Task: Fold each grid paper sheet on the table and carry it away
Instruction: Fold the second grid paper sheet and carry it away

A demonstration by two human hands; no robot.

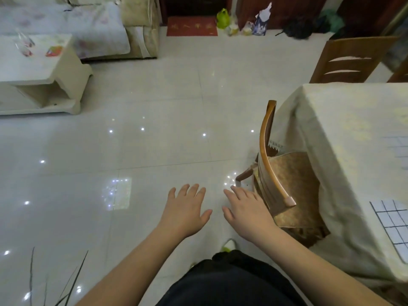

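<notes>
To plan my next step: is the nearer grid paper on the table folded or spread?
Spread: the grid paper lies flat on the tablecloth, no crease visible.

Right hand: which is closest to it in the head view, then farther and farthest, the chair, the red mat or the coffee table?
From the right hand:
1. Chair, right beside it.
2. Coffee table, far left.
3. Red mat, at the far wall.

White grid paper sheet (395, 226), dark-lined squares
</notes>
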